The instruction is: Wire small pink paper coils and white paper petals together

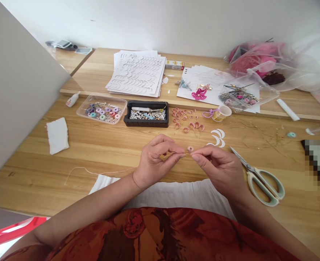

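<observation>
- The wooden bench (32, 181) ran across the view, with a raised wooden shelf (100, 69) behind it.
- On that shelf lay a stack of white sheets with crescent cut-outs (135, 74), and a clear plastic bag of pink material (254, 61) sat at its right end.
- Nearer stood a clear plastic box of coloured beads (101, 110) and a black tray of pearl beads (146, 124).
- Pale green-handled scissors (263, 186) lay open on the bench, just beside the right hand (216, 170).
- The left hand (156, 161) faced it, and each grip was closed between thumb and fingertips on a thin gold wire (187, 153), held in the air above the bench.
- A small pink ring (190, 148) sat just beyond the wire; whether they touched could not be told.
- Curled pink wire loops (188, 125) lay in a loose group farther along the bench.
- The work in hand was fine wire handling, and the wire's thinness called for a steady fingertip pinch.
</observation>
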Demonstrator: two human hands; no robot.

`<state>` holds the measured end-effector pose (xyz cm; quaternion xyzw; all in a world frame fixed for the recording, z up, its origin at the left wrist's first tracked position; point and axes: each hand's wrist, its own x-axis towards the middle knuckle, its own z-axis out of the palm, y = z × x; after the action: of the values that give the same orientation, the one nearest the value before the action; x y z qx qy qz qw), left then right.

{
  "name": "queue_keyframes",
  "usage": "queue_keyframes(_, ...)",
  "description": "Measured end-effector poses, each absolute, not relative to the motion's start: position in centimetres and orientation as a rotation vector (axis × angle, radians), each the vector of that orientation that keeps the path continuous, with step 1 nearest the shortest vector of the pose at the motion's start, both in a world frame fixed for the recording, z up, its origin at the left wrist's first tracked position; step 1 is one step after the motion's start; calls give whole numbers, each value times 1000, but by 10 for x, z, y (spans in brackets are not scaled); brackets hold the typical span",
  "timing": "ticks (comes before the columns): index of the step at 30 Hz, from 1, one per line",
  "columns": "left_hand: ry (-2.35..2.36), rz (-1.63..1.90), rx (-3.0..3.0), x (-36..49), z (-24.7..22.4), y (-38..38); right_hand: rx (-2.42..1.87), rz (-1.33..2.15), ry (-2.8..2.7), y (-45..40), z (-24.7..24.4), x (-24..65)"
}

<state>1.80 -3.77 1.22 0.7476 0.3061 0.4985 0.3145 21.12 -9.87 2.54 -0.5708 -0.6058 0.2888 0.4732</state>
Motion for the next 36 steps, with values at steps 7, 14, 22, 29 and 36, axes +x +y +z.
queue_keyframes(7, 789, 1224, 1810, 20, 14, -38, -1290, 293, -1707, -98, 34, 211)
queue_keyframes(14, 777, 1181, 1786, 19, 14, -39, -1241, 129, -1803, -96, 38, 212)
queue_keyframes(22, 768, 1119, 1797, 18, 17, -39, -1229, -15, -1854, -96, 37, 214)
queue_keyframes(29, 772, 1094, 1802, 18, 13, -38, -1205, -136, -1926, -97, 38, 214)
queue_keyframes(36, 758, 1104, 1943, 17, 12, -40, -1282, 87, -1865, -97, 37, 213)
